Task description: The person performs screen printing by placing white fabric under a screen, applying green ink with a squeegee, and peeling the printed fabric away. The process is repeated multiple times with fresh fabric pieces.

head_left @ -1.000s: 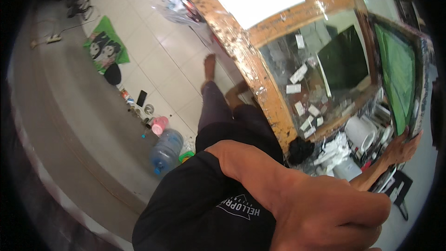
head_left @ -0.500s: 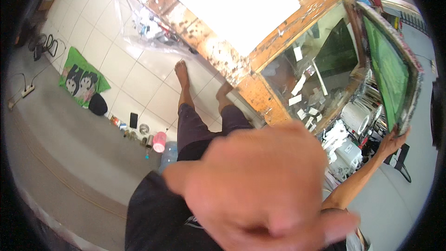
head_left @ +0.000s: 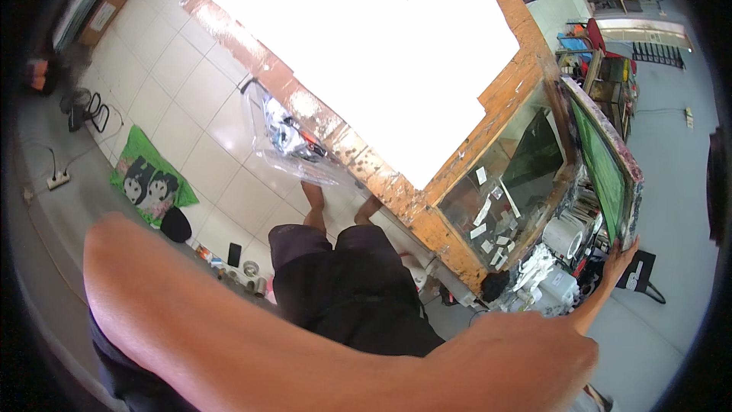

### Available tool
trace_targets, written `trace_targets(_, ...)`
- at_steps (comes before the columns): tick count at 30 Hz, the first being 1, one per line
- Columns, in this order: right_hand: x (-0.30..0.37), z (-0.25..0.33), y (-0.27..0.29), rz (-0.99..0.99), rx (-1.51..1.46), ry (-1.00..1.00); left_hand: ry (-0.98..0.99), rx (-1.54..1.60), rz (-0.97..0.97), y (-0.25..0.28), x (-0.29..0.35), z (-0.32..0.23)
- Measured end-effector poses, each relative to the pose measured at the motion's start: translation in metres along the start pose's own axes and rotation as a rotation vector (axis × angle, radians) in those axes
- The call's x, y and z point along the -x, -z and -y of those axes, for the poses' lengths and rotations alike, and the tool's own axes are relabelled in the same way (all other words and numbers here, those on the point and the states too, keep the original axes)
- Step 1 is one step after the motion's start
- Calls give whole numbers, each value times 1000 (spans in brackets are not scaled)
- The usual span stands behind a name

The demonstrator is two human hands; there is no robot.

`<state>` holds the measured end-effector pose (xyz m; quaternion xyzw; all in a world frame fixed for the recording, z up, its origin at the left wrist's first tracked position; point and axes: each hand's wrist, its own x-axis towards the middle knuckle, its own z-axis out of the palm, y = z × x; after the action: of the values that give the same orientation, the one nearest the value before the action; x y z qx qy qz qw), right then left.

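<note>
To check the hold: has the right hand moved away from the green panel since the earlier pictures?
No. The right hand stays on the lower corner of the green panel.

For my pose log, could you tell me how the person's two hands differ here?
The right hand reaches far out and touches the corner of the green framed panel; the left hand touches nothing visible. The left hand looms large near the camera; the right hand looks small. Both are bare.

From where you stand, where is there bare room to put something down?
The white tiled floor between the green bag and the plastic-wrapped bundle is bare. The glass tank's bright top looks bare too. The shelf beneath it is crowded.
</note>
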<state>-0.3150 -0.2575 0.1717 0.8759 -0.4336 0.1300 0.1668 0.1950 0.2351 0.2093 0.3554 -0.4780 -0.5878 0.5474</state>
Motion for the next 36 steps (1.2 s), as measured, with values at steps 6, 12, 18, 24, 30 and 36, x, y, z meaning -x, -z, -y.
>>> trace_targets(6, 6, -7, 1, 70, 11, -109, -164, -586, 20, 28, -48, 5)
trace_targets(12, 23, 3, -2, 60, -53, -91, 409, -1531, -749, 215, -57, 166)
trace_targets(18, 27, 17, -3, 60, -77, -112, 303, -1794, -972, 237, -31, 232)
trace_targets(24, 34, 14, -10, 40, -31, -133, 448, -1717, -918, 234, -40, 249)
trace_targets(30, 38, 30, -16, -17, -55, -145, 427, -1771, -1111, 223, -58, 263)
trace_targets(36, 41, 34, -24, -134, 49, -47, 675, -1366, -1171, 232, -69, 242)
